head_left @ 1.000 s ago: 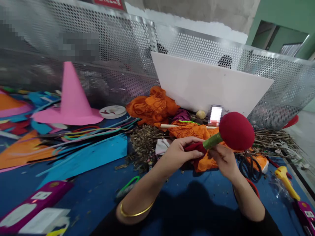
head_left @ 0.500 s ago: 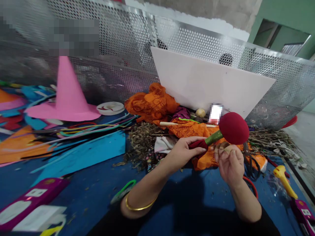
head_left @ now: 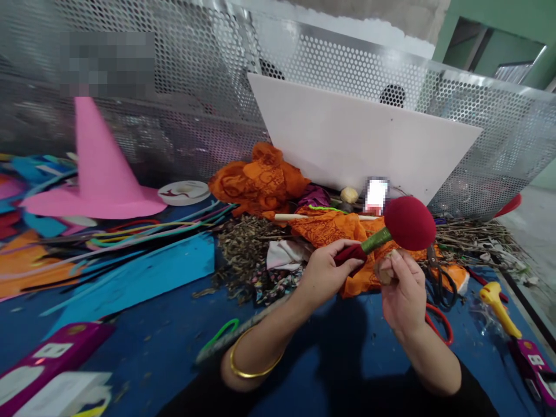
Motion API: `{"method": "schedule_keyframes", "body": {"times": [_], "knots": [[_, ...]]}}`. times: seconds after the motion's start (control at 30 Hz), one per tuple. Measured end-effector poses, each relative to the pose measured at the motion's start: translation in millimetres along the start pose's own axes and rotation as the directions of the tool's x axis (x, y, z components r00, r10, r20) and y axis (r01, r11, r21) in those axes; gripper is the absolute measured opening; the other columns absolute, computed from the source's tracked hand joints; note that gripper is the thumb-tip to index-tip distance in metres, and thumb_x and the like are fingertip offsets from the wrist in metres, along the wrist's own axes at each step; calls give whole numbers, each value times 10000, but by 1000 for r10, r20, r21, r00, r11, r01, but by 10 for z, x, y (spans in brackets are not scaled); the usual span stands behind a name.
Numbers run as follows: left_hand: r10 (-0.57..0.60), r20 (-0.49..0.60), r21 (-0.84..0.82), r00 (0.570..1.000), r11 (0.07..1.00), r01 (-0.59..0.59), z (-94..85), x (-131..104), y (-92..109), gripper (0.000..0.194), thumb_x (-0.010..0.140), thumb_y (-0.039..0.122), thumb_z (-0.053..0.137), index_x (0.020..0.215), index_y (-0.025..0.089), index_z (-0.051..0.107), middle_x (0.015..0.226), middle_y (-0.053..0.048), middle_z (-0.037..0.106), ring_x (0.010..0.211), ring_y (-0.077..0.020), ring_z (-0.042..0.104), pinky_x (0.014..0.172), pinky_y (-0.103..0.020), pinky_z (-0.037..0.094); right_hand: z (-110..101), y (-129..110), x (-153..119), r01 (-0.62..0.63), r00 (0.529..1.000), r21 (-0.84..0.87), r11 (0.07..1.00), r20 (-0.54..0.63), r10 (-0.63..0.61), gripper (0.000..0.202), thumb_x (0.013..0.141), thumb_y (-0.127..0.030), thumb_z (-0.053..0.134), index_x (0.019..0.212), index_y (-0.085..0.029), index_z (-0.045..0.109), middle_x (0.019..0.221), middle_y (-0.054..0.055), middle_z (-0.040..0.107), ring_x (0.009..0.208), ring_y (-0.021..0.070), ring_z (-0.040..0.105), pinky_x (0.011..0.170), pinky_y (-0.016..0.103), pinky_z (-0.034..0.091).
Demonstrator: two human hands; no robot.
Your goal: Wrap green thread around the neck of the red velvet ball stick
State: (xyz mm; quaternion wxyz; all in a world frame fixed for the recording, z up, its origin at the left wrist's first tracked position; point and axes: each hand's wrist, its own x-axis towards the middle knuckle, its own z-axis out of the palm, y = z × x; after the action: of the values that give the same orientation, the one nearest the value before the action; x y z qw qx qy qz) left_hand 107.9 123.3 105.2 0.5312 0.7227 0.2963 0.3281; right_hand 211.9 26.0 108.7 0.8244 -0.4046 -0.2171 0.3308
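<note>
My left hand (head_left: 328, 266) is closed round the dark red cloth (head_left: 348, 255) at the lower end of a stuffed piece. This piece has a round red fabric ball (head_left: 410, 223) at its top and a neck bound in shiny olive-green tape (head_left: 376, 240). It is tilted up to the right. Just below the ball, my right hand (head_left: 403, 289) pinches a small tan roll (head_left: 384, 270), which looks like tape; fingers partly hide it. Orange patterned cloth (head_left: 330, 229) lies behind both hands, and black-handled scissors (head_left: 441, 284) rest to the right.
A pink felt witch hat (head_left: 102, 174) stands at left, near a white ribbon spool (head_left: 183, 193) and blue felt (head_left: 143, 278). Dried plant bits (head_left: 245, 249) lie mid-table. A white board (head_left: 365, 133) leans on the mesh barrier. A yellow glue gun (head_left: 501, 310) lies at right.
The view has shifted slightly to the right. The right hand has turned a little, with its fingers now higher and closer under the ball; the left hand keeps its grip.
</note>
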Motion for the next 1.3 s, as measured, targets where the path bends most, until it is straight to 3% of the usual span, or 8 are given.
{"method": "schedule_keyframes", "body": {"times": [0.2,0.5,0.63,0.73,0.87,0.93,1.03,1.3], "knots": [[140,-106,234,984,966,-112,-4,-23,-41,264,777,244,649,1037,200,652,1019,-35,740,946,-215,681,875,-352,523,-6,138,137,-129,985,215,968,-89,151,250,649,-324,833,813,-220,675,720,-51,574,545,70,453,663,255,501],[203,-82,372,976,914,-159,177,-114,-51,251,809,251,632,1058,221,627,982,-32,744,889,-212,703,779,-315,535,-22,181,241,-28,998,-58,998,-54,25,288,576,-362,849,791,-218,722,833,23,722,783,184,640,777,329,535],[55,119,386,991,918,-97,-10,-28,-41,387,738,239,691,1118,204,627,1004,-42,745,910,-242,697,823,-356,532,-73,190,303,-17,999,-42,999,-43,15,260,594,-337,850,791,-203,746,797,13,723,741,158,643,740,289,529],[-57,393,318,918,945,-78,-267,52,-18,509,664,364,778,1128,192,659,1081,-72,742,968,-279,691,852,-376,541,-101,185,329,-26,999,-21,999,-27,25,233,616,-324,846,794,-205,757,787,-1,718,701,125,631,697,247,518],[168,112,290,979,937,-194,-364,72,26,499,864,477,567,1231,141,607,1270,-144,652,1180,-291,599,1025,-434,455,-94,203,334,-30,1000,-1,1000,-6,30,229,613,-328,849,792,-211,767,763,-3,719,692,125,634,693,243,523],[348,-17,378,937,870,-316,-256,48,31,487,908,481,518,1242,134,587,1282,-157,634,1221,-287,565,1071,-448,412,-84,230,329,-26,1000,7,1000,7,26,233,610,-328,850,797,-216,768,777,4,729,716,140,647,715,260,532],[476,103,405,874,782,-474,-25,15,-14,553,889,476,576,1316,132,512,1285,-164,617,1227,-272,554,1071,-419,419,-84,287,320,-22,999,11,1000,35,22,235,619,-326,846,809,-213,765,812,15,742,758,160,665,756,286,541],[56,171,539,984,831,-140,64,14,-18,269,878,280,551,1123,173,580,1074,-100,700,1006,-253,655,873,-357,489,-126,429,303,-28,995,-29,999,90,31,239,646,-349,834,816,-202,752,799,15,728,728,155,664,740,285,542]]}}
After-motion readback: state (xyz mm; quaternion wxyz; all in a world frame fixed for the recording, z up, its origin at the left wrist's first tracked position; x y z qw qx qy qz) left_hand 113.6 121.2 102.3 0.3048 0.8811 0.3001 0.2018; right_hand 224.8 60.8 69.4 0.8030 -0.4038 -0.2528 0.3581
